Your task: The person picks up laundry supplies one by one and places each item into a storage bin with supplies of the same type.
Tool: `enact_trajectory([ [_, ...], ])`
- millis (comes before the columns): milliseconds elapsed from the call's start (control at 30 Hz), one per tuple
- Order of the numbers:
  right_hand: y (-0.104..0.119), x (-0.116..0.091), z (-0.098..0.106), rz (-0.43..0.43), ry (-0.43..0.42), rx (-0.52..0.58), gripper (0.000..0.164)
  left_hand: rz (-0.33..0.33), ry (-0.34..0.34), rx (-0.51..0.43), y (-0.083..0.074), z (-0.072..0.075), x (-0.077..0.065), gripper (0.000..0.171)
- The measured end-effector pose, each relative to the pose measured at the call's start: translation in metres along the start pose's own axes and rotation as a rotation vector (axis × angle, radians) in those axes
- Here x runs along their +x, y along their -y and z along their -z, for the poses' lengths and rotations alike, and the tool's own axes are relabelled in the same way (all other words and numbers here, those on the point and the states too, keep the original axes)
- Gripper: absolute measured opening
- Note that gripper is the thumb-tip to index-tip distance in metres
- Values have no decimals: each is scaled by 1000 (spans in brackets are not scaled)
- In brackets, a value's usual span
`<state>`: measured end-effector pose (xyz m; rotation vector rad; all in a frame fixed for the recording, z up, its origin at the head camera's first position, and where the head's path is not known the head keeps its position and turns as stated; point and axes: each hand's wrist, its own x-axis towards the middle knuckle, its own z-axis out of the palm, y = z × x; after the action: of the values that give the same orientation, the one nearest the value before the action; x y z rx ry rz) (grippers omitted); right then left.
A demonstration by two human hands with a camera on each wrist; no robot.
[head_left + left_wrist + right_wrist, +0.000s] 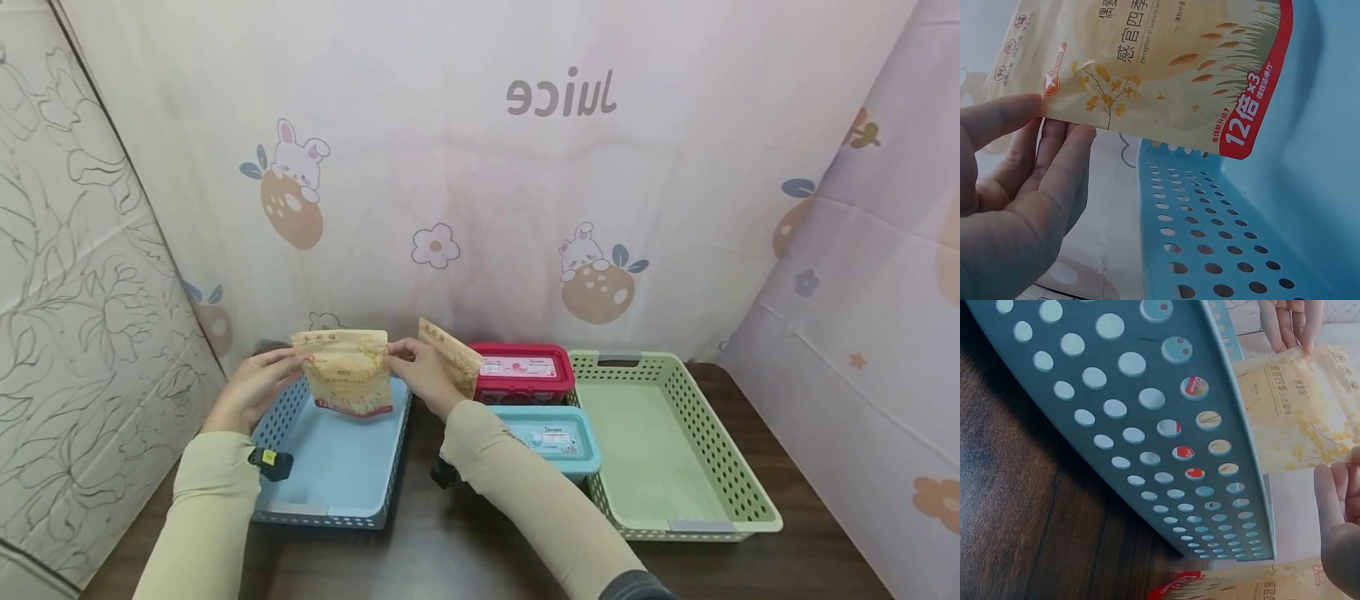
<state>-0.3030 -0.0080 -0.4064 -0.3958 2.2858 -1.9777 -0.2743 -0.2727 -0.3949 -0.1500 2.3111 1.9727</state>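
Observation:
A pale yellow pouch (pixel 348 372) with a red strip along its bottom edge is held up over the blue perforated basket (pixel 330 467). My left hand (pixel 258 387) pinches its left edge between thumb and fingers, as the left wrist view shows up close. At the opposite edge my right hand (pixel 423 372) grips the pouch near its top. A second pouch (pixel 453 357) of the same kind stands tilted behind my right wrist, partly covered by it. Through the basket's holes, the right wrist view shows bits of the held pouch's red strip.
Right of the second pouch stand a red lidded box (pixel 525 372) and, nearer, a light blue lidded box (pixel 558 442), partly behind my right forearm. A green perforated basket (pixel 660 467) sits on the right of the dark wooden table (pixel 450 558). Printed curtains (pixel 465 167) hang behind.

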Motion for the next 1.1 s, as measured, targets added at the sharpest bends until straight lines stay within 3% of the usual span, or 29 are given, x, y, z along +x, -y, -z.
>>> enact_trajectory([
  [567,-11,6,3,-39,55,-93,8,28,25,16,8,-2,10,61],
  [800,-15,7,2,-44,76,-57,10,24,32,14,11,-2,11,59],
  [1100,-16,9,2,-68,80,-88,14,30,29,27,9,-3,9,62],
])
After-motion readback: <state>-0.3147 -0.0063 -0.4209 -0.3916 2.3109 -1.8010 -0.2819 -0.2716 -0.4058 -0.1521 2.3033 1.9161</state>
